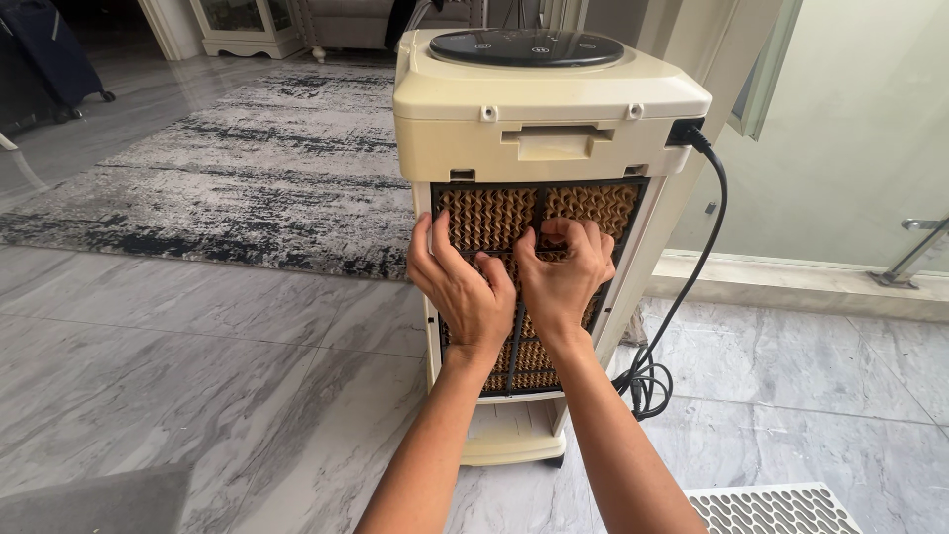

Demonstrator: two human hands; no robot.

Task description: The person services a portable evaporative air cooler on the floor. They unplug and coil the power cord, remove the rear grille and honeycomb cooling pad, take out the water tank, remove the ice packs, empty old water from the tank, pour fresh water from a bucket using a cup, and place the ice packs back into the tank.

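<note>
- Honeycomb pad (494,213), brown and corrugated, fills the open back of a cream air cooler (554,109); a black frame (539,186) with a centre bar holds it in the recess, below the cooler's top housing.
- Left hand (465,287) lies against the pad's left half, thumb along the frame's left edge, fingers (491,269) curled inward and hooked around the centre bar, apparently to get purchase on it.
- Right hand (563,265) is bunched just beside the left, touching it, fingers (565,235) bent tight and pinching the frame's centre bar near the upper part of the pad; how firmly they have closed on it cannot be told.
- Both hands sit at the middle bar, likely because it is the only ridge on an otherwise flat panel.
- Dark control panel (526,47) caps the cooler's top; a small tab handle (556,143) sits just above the frame.
- Black power cord (714,188) leaves the top right corner of the cooler, hangs down its right side and coils on the floor (198,346) beside the base.
- White perforated grille (771,509) lies flat on the marble floor near the picture's bottom right, well apart from the cooler.
- Grey patterned rug (257,168) spreads across the floor behind and to the left.
</note>
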